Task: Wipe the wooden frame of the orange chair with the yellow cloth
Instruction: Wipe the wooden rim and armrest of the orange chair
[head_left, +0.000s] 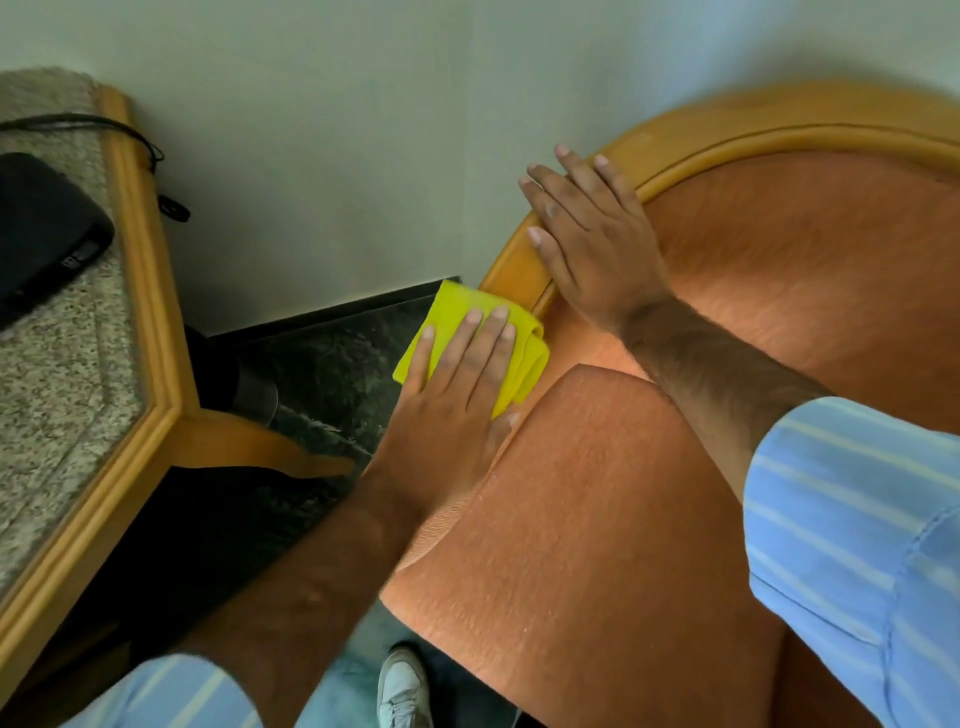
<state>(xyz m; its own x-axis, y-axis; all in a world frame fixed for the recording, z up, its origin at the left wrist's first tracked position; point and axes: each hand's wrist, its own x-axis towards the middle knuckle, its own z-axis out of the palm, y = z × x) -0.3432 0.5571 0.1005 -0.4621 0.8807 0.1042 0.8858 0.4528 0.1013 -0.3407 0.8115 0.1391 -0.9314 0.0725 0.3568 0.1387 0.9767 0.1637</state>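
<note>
Against the curved honey-coloured wooden frame (519, 270) of the orange upholstered chair (779, 270), the left hand (457, 395) presses the folded yellow cloth (462, 325) flat, fingers spread, while the right hand (587, 234) rests open on the rail above. Best to follow the curve with steady pressure. Dark marble floor (332, 358), pale wall (337, 130) and a wood-edged speckled stone table (145, 270) crowd close.

Yellow cloth (470, 340), blue-striped sleeve (857, 519)
</note>
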